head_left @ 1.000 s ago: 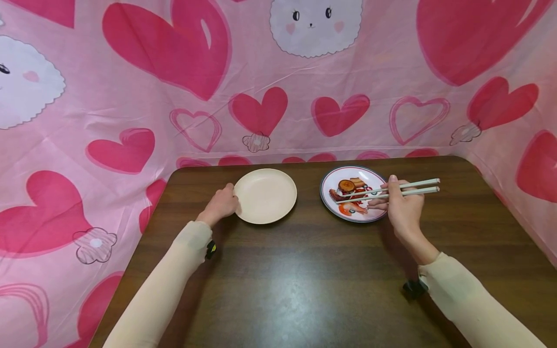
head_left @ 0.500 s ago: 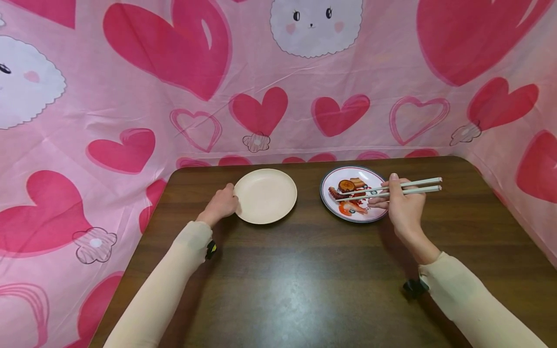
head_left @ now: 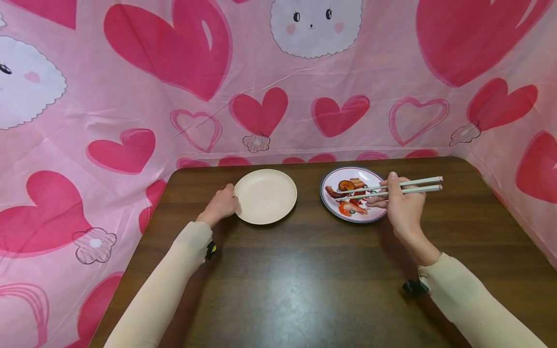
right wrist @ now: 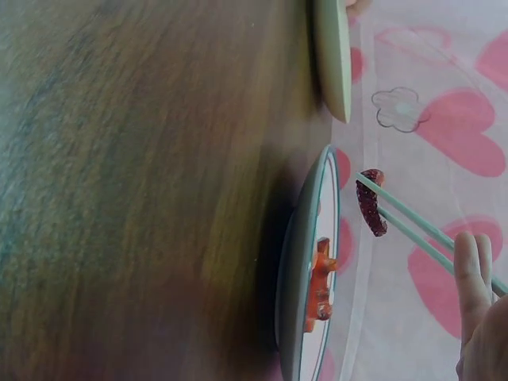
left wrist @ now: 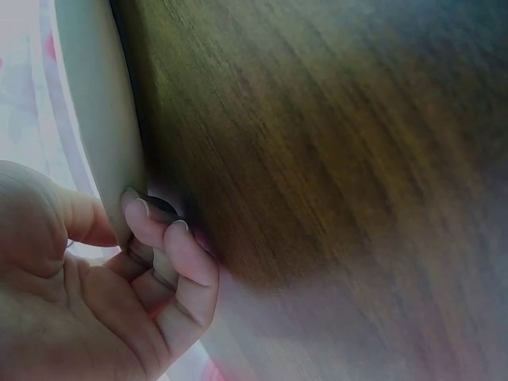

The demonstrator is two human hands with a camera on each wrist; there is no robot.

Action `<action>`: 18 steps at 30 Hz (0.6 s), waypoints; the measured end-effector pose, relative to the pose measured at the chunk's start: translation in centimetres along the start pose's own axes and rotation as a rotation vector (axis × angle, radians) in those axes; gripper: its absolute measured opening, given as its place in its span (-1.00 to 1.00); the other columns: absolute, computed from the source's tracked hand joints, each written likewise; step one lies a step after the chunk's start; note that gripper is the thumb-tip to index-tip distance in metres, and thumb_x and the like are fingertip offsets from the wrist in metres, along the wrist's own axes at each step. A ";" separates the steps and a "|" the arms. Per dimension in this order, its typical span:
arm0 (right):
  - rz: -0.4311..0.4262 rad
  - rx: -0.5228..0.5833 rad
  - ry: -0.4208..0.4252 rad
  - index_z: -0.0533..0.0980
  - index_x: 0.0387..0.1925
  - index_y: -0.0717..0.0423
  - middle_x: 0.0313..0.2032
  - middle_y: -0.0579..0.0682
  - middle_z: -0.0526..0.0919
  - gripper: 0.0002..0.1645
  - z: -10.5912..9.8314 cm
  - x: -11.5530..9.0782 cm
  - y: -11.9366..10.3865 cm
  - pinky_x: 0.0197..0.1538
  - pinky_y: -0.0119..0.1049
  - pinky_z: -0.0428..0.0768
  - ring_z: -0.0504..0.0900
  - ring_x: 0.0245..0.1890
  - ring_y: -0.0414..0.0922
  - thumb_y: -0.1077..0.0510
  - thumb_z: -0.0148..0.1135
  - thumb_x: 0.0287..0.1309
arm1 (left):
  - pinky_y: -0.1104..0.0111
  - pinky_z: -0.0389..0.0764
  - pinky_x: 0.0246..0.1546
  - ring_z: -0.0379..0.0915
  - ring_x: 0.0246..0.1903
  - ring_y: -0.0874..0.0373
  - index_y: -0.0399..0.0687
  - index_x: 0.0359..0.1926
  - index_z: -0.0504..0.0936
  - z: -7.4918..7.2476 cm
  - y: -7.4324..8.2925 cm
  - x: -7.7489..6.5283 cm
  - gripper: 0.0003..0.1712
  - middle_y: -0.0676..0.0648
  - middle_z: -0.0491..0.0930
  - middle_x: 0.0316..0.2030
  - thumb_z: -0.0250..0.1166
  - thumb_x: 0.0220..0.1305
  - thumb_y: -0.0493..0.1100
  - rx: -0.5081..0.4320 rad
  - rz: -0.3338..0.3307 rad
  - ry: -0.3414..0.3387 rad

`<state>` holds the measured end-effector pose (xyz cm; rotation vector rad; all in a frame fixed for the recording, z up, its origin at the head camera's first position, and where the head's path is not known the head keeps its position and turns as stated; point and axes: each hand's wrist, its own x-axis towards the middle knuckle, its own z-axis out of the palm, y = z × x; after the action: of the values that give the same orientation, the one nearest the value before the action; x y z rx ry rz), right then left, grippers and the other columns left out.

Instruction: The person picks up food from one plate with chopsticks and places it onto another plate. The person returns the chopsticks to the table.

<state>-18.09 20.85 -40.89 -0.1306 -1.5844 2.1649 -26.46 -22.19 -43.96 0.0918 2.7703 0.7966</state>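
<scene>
Here's the dark red, knobbly curled piece [right wrist: 368, 208], up at the tips of the chopsticks [head_left: 419, 181] and hanging clear above the left part of the blue-rimmed plate [head_left: 348, 171]; the right hand [head_left: 406, 208] has its fingers clamped on the two sticks, well back from the tips; over on the left, the left hand [head_left: 223, 203] pinches the left rim of the cream plate [head_left: 266, 195], thumb above, fingers curled beneath!

Now, the handling: that piece looks light, probably rubbery or soft plastic, springy rather than fragile; the bumpy skin should give some bite, though smooth sticks on a curved body could well let it roll; the thick middle looks the best place to squeeze, one stick on each flank, while a hold near an end would invite a swing; exactly where each tip bears is hard to tell, since one stick crosses in front of it.

And the lie of it: the long axis runs mainly left to right, the left end a touch farther away, the right end a touch nearer, with a bend along its length; the chopsticks point left and slightly near, so piece and sticks cross at a shallow angle; below it, the orange shrimp [head_left: 351, 209] lies at the near side of the blue-rimmed plate, with the round brown slice [head_left: 346, 185] farther back!
</scene>
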 end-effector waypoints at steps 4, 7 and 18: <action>-0.007 0.006 -0.001 0.50 -0.25 0.55 -0.54 0.22 0.70 -0.49 0.3 -0.1 -0.3 -0.52 -0.13 0.66 0.74 -0.67 0.00 0.05 0.23 0.51 | 0.01 0.49 0.01 0.47 -0.14 -0.20 -0.38 0.18 0.33 0.0 0.0 -0.1 -0.62 -0.35 0.56 -0.12 0.00 0.45 -0.23 0.004 0.003 0.005; -0.006 0.009 -0.002 0.50 -0.25 0.54 -0.54 0.20 0.70 -0.50 0.5 -0.3 -0.5 -0.51 -0.14 0.66 0.74 -0.66 0.00 0.06 0.24 0.50 | 0.01 0.49 0.00 0.47 -0.14 -0.19 -0.39 0.19 0.32 0.0 0.0 -0.1 -0.61 -0.35 0.56 -0.11 -0.02 0.47 -0.23 0.004 0.005 0.004; -0.033 0.002 -0.017 0.53 -0.27 0.51 -0.51 0.24 0.69 -0.53 1.4 -0.8 -1.1 -0.49 -0.15 0.67 0.74 -0.65 0.00 0.07 0.27 0.48 | 0.01 0.50 0.01 0.46 -0.15 -0.19 -0.40 0.22 0.32 0.0 -0.1 -0.2 -0.61 -0.36 0.55 -0.08 0.00 0.49 -0.24 0.008 0.006 0.003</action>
<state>-17.46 19.59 -39.54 -0.0855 -1.5829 2.1481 -26.25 -22.31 -43.92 0.1007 2.7771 0.7883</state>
